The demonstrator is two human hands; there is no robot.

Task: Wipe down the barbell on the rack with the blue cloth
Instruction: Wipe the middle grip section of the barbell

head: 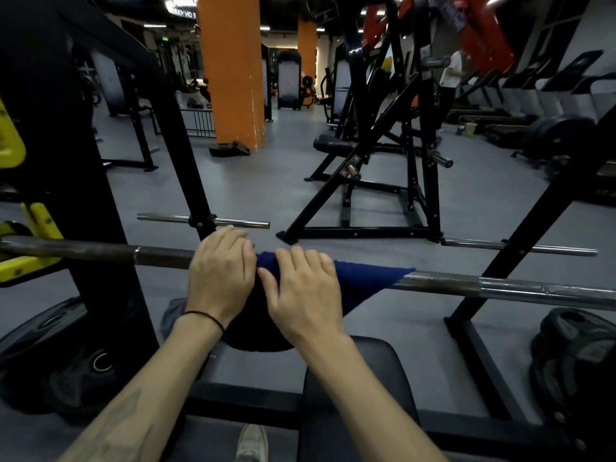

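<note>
Both my hands, left hand (220, 278) and right hand (305, 295), grip the blue cloth (363, 283) around the barbell (500, 288), whose unwiped length runs sideways, nearer my right.

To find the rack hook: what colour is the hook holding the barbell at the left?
Yellow: the hook, seen in the head view.

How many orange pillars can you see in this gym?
2. One wide orange square pillar stands on the grey floor just left of centre, beyond the rack. A second, narrower orange pillar stands farther back, to its right. Machines may hide others.
</note>
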